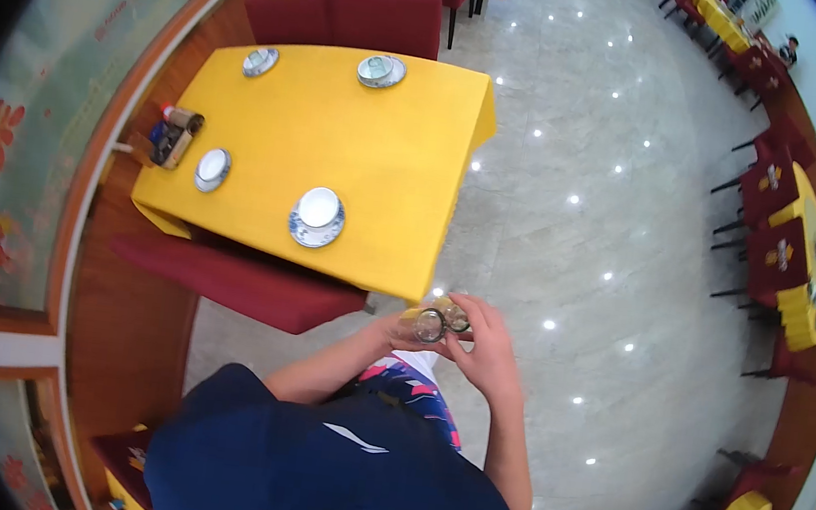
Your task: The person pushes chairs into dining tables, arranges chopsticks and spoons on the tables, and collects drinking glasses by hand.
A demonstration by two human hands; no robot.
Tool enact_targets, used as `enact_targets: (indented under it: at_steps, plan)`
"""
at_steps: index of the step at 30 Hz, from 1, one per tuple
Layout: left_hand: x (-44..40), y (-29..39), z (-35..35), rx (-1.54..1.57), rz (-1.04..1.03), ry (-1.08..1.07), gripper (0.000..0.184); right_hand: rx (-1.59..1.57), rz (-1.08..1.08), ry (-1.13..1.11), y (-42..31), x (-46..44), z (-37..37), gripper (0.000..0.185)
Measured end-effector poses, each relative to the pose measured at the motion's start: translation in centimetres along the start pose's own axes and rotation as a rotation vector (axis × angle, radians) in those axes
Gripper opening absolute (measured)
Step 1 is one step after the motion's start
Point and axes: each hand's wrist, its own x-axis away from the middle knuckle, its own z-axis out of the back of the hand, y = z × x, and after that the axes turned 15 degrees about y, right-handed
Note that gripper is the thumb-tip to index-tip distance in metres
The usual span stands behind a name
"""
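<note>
Two clear drinking glasses are held close together in front of my body, just off the near right corner of the yellow-covered table (381, 141). My left hand (397, 336) is wrapped round one glass (430, 326) from the left and below. From the right, my right hand (489, 355) curls its fingers over the other glass (459, 317). The glasses seem to touch or nearly touch each other. Part of each glass is hidden behind the fingers.
On the table stand a white bowl on a patterned plate (318, 208), several similar settings and a condiment holder (176, 138). A red bench seat (244, 282) lines its near side, red chairs (384, 21) its far side. Shiny tiled floor (570, 243) stretches right toward more tables.
</note>
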Motion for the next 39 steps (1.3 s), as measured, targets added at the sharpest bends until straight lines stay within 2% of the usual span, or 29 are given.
enact_targets:
  at_steps: [2, 4, 5, 10, 12, 13, 14, 15, 16, 17, 19, 20, 22, 23, 24, 26, 28, 31, 33, 34, 35, 36, 38, 39]
  plan:
    - [-3.8, -0.6, 2.2, 0.066, -0.052, -0.028, 0.063, -0.023, -0.030, -0.046, 1.9, -2.5, 1.0, 0.053]
    - [-7.5, -0.1, 3.2, 0.158, 0.031, -0.096, 0.063, 0.025, -0.019, -0.097, 4.2, -4.9, 1.8, 0.053]
    - [-9.2, 0.7, 3.5, 0.320, 0.106, -0.131, 0.059, 0.057, -0.007, -0.106, 5.0, -6.4, 2.4, 0.053]
    - [-16.6, 5.9, 3.0, 0.181, -0.056, -0.087, 0.058, 0.162, 0.080, -0.234, 6.8, -16.5, 4.9, 0.053]
    - [-18.8, 7.9, 3.9, 0.150, -0.150, -0.020, 0.057, 0.179, 0.103, -0.346, 7.7, -21.5, 5.7, 0.056]
    - [-20.0, 8.5, 5.0, 0.101, -0.240, 0.000, 0.059, 0.212, 0.110, -0.459, 8.1, -23.9, 5.9, 0.057]
    - [-20.1, 9.8, 4.9, 0.116, -0.244, 0.025, 0.059, 0.234, 0.118, -0.568, 8.4, -26.3, 5.6, 0.060]
    - [-19.8, 11.8, 4.5, 0.316, -0.259, 0.027, 0.063, 0.212, 0.116, -0.588, 8.7, -28.8, 5.1, 0.060]
    - [-19.1, 13.4, 4.3, 0.515, -0.273, 0.032, 0.067, 0.168, 0.219, -0.622, 9.1, -31.1, 4.4, 0.060]
    - [-18.4, 14.6, 4.4, 0.523, -0.275, 0.063, 0.067, 0.125, 0.321, -0.654, 9.6, -33.3, 3.5, 0.061]
    - [-17.4, 16.3, 5.0, 0.622, -0.492, 0.092, 0.073, 0.078, 0.452, -0.641, 11.1, -37.6, 0.7, 0.058]
    - [-16.9, 16.5, 5.5, 0.633, -0.507, 0.120, 0.073, 0.076, 0.421, -0.657, 11.3, -39.7, -1.1, 0.056]
    - [-16.1, 16.9, 6.7, 0.606, -0.777, 0.150, 0.072, 0.090, 0.452, -0.674, 12.7, -44.4, -5.9, 0.052]
    - [-15.7, 17.0, 7.5, 0.577, -0.839, 0.253, 0.070, 0.103, 0.506, -0.672, 14.3, -46.9, -9.0, 0.051]
    - [-15.6, 17.3, 7.8, 0.589, -0.854, 0.278, 0.070, 0.144, 0.536, -0.678, 15.5, -49.5, -12.0, 0.055]
    - [-15.8, 18.3, 8.0, 0.636, -1.054, 0.297, 0.072, 0.280, 0.577, -0.691, 17.8, -54.9, -18.6, 0.066]
    - [-16.9, 19.5, 8.2, 0.660, -1.139, 0.359, 0.073, 0.465, 0.568, -0.695, 18.7, -59.9, -25.2, 0.077]
    - [-20.7, 20.6, 8.5, 0.694, -1.451, 0.459, 0.072, 0.596, 0.539, -0.687, 18.5, -66.7, -33.4, 0.084]
    - [-24.4, 21.7, 8.2, 0.777, -1.564, 0.516, 0.072, 0.652, 0.647, -0.675, 18.3, -70.3, -37.4, 0.081]
    - [-26.3, 22.1, 7.9, 0.833, -1.624, 0.542, 0.071, 0.611, 0.760, -0.652, 20.6, -71.8, -40.5, 0.079]
    - [-28.8, 22.9, 7.7, 0.954, -1.669, 0.450, 0.069, 0.560, 0.843, -0.707, 21.9, -73.3, -42.6, 0.077]
    - [-31.2, 24.0, 6.9, 0.989, -1.695, 0.464, 0.069, 0.540, 0.891, -0.733, 22.7, -74.3, -44.1, 0.075]
    - [-34.0, 26.2, 6.0, 1.030, -1.742, 0.515, 0.068, 0.568, 0.900, -0.873, 20.5, -75.2, -43.2, 0.072]
    - [-35.4, 27.1, 6.0, 1.066, -1.736, 0.625, 0.068, 0.574, 0.916, -0.875, 20.2, -75.2, -43.2, 0.067]
